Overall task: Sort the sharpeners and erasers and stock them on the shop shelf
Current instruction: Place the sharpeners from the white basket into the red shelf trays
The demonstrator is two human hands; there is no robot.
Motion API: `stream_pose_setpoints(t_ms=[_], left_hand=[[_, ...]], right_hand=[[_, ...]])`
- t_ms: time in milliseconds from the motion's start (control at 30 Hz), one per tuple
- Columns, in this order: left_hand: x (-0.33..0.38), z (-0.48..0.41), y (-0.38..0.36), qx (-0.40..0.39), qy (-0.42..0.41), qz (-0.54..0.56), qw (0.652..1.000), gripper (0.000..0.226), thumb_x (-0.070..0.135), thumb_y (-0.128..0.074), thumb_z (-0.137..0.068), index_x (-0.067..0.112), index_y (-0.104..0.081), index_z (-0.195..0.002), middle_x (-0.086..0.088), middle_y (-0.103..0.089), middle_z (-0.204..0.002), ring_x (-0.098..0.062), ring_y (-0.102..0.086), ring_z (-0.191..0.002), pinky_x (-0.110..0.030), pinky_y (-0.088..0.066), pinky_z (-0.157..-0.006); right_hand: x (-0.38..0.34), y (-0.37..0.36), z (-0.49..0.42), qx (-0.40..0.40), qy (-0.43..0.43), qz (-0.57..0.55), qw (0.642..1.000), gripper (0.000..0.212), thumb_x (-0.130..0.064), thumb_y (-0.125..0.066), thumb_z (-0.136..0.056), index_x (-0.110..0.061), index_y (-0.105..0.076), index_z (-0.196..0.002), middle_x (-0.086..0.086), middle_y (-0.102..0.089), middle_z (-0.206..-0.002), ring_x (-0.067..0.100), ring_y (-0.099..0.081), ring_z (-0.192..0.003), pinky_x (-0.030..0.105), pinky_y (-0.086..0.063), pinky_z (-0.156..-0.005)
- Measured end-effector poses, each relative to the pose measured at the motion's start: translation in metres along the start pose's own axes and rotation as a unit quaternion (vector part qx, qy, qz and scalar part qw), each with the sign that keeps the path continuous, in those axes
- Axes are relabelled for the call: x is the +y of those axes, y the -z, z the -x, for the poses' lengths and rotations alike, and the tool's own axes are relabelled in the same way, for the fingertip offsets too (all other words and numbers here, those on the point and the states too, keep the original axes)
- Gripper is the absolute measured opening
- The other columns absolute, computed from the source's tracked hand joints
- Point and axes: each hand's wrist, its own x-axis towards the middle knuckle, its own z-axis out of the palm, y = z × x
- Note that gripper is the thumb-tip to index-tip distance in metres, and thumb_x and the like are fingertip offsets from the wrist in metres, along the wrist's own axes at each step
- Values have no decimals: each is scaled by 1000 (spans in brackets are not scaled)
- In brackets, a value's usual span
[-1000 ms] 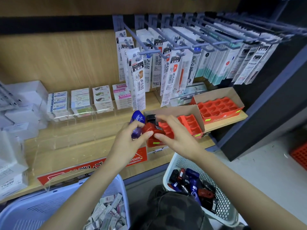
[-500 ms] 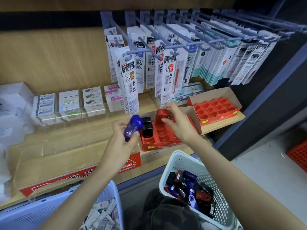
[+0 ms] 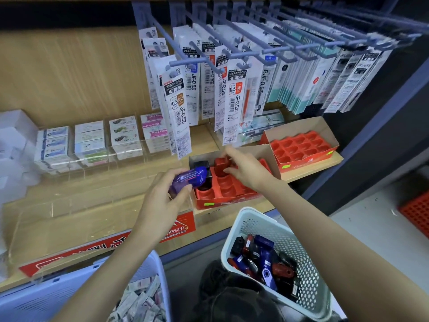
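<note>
Head view, stock entry. Right hand (image 3: 246, 170): fingers pinched round a red sharpener (image 3: 220, 164), which has been carried from the front edge of the red tray (image 3: 228, 194) to a back-row cell, beside the black sharpener (image 3: 201, 165) already seated there. Left hand (image 3: 162, 201): blue sharpener (image 3: 189, 180) gripped just left of the tray, judged next to be slotted. White basket (image 3: 253, 213): many sharpeners unsorted, and most tray cells are unfilled.

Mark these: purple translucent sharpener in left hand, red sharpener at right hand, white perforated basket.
purple translucent plastic sharpener (image 3: 189, 180), head view, middle of body
red plastic sharpener (image 3: 219, 167), head view, exposed top face
white perforated plastic basket (image 3: 310, 273), head view, right inner wall
</note>
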Motion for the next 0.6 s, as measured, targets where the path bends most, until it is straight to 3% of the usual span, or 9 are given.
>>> stream_pose_setpoints(t_ms=[133,233,300,367,433,600], left_hand=[[6,-1,-5,16,20,15,1000,32,17,-62,-89,32,-51,-115,17,-57,-99,1,-53,-80,-3,-38,-67],[16,-4,-11,28,21,29,999,27,18,-64,-87,26,-51,-110,19,-58,-94,6,-53,-76,-5,-39,-67],[28,-7,-19,12,9,54,998,25,17,-65,-86,25,-53,-107,13,-62,-95,1,-54,-76,-14,-43,-72],[42,-11,-33,-9,2,93,996,23,16,-65,-86,29,-53,-101,9,-63,-97,-9,-58,-82,-24,-46,-78],[57,-16,-51,-39,8,138,990,25,16,-64,-87,34,-51,-97,10,-63,-98,-8,-60,-88,-26,-48,-83],[75,-35,-98,-127,2,94,987,30,21,-61,-90,31,-49,-116,7,-59,-119,-4,-60,-97,-24,-48,-87]], right_hand=[[5,-1,6,21,7,-16,1000,32,-7,-61,-87,-15,-52,-117,5,-57,-118,20,-53,-111,33,-42,-97],[-2,12,28,78,30,-37,996,39,-6,-54,-89,-18,-53,-126,1,-52,-126,14,-50,-116,26,-39,-100],[-11,24,52,65,8,-161,985,39,-8,-53,-91,-23,-51,-127,-2,-53,-129,9,-50,-118,24,-39,-100],[-21,34,73,12,-48,-350,936,34,-14,-55,-94,-24,-50,-126,-2,-60,-122,13,-59,-111,26,-47,-94],[-21,39,85,27,-84,-438,895,31,-12,-56,-92,-16,-51,-123,4,-67,-108,18,-67,-96,27,-53,-83],[16,69,96,143,-131,-377,905,32,-1,-63,-85,-3,-58,-116,7,-65,-104,7,-61,-83,16,-49,-73]])
